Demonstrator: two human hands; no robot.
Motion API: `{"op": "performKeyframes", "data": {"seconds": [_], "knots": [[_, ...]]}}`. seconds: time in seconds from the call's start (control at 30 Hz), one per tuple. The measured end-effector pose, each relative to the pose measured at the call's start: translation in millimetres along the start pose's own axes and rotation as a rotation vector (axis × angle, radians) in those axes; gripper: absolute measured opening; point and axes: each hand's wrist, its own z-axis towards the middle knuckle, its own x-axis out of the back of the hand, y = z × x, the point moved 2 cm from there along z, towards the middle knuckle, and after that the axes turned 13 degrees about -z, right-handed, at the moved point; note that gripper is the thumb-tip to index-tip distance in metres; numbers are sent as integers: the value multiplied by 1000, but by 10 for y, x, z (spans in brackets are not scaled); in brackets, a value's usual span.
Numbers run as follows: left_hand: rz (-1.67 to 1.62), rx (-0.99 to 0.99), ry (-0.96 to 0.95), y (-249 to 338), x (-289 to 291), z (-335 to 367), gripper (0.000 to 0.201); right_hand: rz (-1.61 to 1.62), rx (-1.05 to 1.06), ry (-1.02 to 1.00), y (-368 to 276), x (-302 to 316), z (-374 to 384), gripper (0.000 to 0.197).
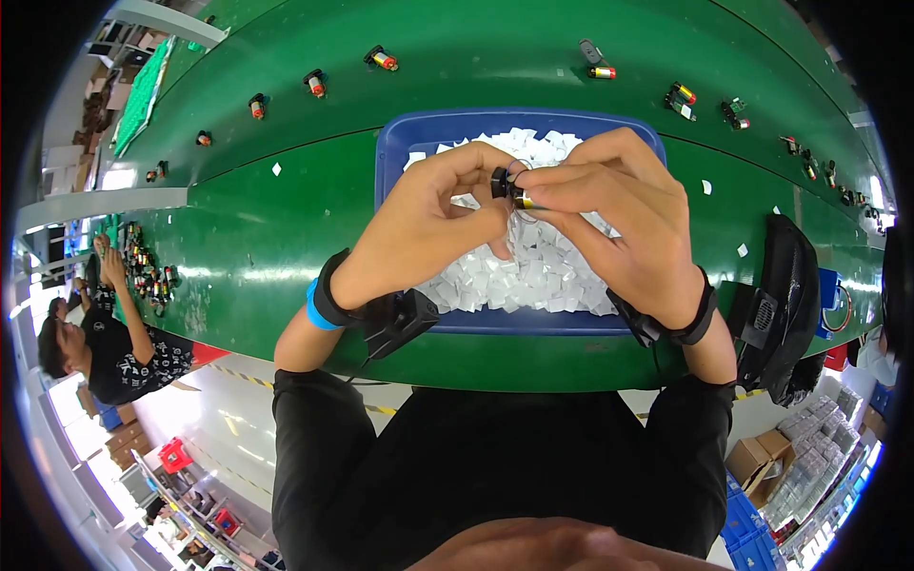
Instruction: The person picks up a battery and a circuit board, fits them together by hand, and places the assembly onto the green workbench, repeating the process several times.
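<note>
Both hands, left [428,224] and right [619,214], pinch one small black-and-brass part [511,188] between fingertips, above a blue tray [400,143] of white slips [543,271].

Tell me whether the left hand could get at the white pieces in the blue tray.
Probably yes: the left hand hovers over the white pieces in the open blue tray, but its fingers pinch a small black part.

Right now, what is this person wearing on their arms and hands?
Both hands are bare, without gloves. The left hand has a black wrist strap beside a bright blue band, with a small black box hanging under the wrist. The right hand has a similar black strap. Black sleeves cover the upper arms.
</note>
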Motion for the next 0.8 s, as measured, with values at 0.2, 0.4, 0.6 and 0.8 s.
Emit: {"op": "performKeyframes", "data": {"seconds": [0.2, 0.4, 0.6, 0.8], "knots": [[-21, -106, -19, 48, -21, 17, 29, -84, 147, 87, 32, 12, 51, 27], [-255, -260, 67, 38, -18, 48, 28, -117, 70, 240, -70, 189, 140, 29], [-135, -514, 148, 15, -52, 13, 32, 335, -306, -52, -31, 130, 12, 22], [345, -708, 168, 83, -60, -21, 33, 551, -437, -19, -76, 49, 21, 15]]}}
